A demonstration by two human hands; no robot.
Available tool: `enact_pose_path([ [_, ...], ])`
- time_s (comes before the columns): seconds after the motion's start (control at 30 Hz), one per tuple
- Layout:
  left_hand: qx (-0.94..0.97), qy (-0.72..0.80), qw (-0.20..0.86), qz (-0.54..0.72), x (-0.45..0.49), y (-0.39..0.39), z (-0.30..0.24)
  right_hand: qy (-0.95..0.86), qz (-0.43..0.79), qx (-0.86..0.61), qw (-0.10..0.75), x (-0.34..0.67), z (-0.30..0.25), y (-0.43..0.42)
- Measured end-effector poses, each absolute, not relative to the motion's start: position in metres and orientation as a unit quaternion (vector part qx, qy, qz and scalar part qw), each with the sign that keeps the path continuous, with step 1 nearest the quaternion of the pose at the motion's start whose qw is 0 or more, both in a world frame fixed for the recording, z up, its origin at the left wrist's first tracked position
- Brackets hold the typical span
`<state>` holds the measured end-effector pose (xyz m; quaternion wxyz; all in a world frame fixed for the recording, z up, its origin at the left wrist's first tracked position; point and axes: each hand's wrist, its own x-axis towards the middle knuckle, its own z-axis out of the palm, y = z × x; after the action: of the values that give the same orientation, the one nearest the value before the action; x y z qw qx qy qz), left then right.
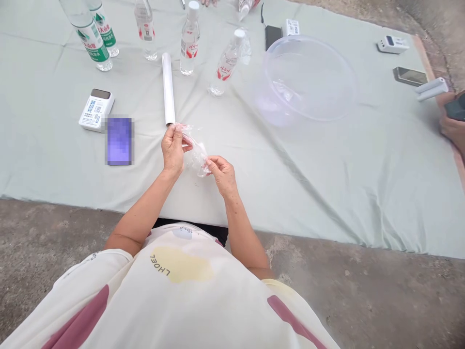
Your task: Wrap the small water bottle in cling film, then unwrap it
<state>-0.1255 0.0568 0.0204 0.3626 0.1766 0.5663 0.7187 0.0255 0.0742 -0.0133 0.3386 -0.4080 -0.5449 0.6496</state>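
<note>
Between my two hands stretches a crumpled piece of clear plastic wrap. My left hand pinches its left end, close to the near end of a white roll of plastic wrap that lies lengthwise on the cloth. Whether the left fingers also touch the roll, I cannot tell. On the right side, my right hand grips the other end of the wrap between thumb and fingers. A phone-sized purple item, blurred out, lies left of my left hand, partly beside a white power bank.
Several water bottles stand at the back. A clear plastic basin sits to the right. White and dark devices lie at the far right, near another person's hand. The pale tablecloth has folds and hangs over the front edge.
</note>
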Motion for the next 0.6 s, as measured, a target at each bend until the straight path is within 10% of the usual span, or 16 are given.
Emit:
enact_pose_path([
  [0.6,0.345,0.568,0.390,0.637,-0.105,0.048,0.029,-0.400,0.824,-0.309,0.254,0.023,0.002,0.085],
])
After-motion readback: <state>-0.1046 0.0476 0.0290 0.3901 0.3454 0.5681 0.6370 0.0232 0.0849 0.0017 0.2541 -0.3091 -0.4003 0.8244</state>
